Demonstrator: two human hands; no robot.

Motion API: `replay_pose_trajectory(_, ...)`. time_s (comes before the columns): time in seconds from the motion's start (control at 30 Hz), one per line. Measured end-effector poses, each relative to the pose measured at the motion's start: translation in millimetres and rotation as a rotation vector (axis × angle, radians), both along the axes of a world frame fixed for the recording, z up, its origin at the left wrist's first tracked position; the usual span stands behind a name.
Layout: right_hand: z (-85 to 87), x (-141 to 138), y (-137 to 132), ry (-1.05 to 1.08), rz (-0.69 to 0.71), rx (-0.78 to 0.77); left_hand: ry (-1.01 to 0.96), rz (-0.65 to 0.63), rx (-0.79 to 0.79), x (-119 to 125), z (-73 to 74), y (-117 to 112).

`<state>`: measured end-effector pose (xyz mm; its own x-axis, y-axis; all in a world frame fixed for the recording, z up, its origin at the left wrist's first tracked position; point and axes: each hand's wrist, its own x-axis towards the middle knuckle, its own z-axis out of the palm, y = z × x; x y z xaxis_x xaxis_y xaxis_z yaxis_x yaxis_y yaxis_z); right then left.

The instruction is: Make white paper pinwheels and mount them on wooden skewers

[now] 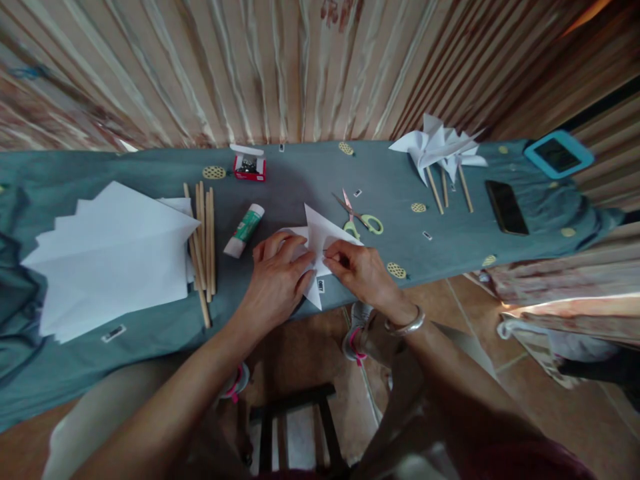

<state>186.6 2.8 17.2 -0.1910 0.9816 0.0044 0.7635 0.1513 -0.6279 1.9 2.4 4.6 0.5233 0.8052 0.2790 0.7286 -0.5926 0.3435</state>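
Note:
A white folded paper (323, 235) lies near the front edge of the table with the grey-blue cloth (150, 160). My left hand (276, 279) lies on the paper's left part, fingers bent and pressing it down. My right hand (361, 270) pinches a fold at the paper's middle; a silver bangle sits on its wrist. Green-handled scissors (361, 219) lie just beyond the paper, and a glue stick (243, 230) lies to its left.
A fanned stack of white sheets (110, 257) and several wooden sticks (204, 247) lie at the left. A small red box (249, 167) sits at the back. Finished paper pinwheels (440, 150), a black phone (506, 207) and a blue-cased device (559, 155) lie at the right.

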Motion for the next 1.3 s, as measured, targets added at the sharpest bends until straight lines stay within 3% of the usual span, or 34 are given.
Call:
replay_pose_trajectory(0.9,4.1,-3.6,0.7,-0.131,0.027,0.005,0.025,0.000,-0.029,6.0,-4.7,1.6)
replay_pose_trajectory(1.1,1.3,-3.9,-2.2,-0.227,0.058,0.050,0.041,-0.003,-0.027,7.4,-5.8,0.9)
replay_pose_trajectory(1.3,3.6,-5.6,-8.5,-0.317,0.156,0.208,0.051,-0.005,-0.014,10.0,-4.4,3.5)
